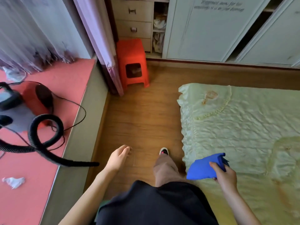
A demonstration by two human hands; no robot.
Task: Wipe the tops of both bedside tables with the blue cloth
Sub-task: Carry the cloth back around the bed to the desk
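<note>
While the head view is directed down a strip of wooden floor (141, 114), the blue cloth (205, 168) is seen bunched in the right hand (224, 175), held just over the near left edge of the bed (243, 127). The fingers of that hand are curled around the cloth, with the thumb pressed on top of the fold, so that a firm grasp is suggested. The left hand (118, 158) is carried empty above the floor, its fingers loosely bent and close together, with nothing pinched.

No bedside table is shown anywhere in the view, so wiping is judged not to be under way; a walk between the bed and the raised pink platform (48, 159) at the left is suggested by the forward shoe (164, 151).

Several risks can be judged from here. The black vacuum hose (47, 143) is looped on the platform, and its end is pushed out over the floor at the near left, where it could be caught by a foot or the swinging left hand. The thin black cord (79, 111) could be snagged in the same way. The orange stool (132, 64) at the far end narrows the passage beside the curtain (103, 46).

The vacuum cleaner (32, 98) is cut off by the left edge. The writing on the far wardrobe door (203, 30) is too blurred to be read, and the shelf contents beside the drawers (134, 21) cannot be made out. Most of the right fingers are hidden behind the cloth.
</note>
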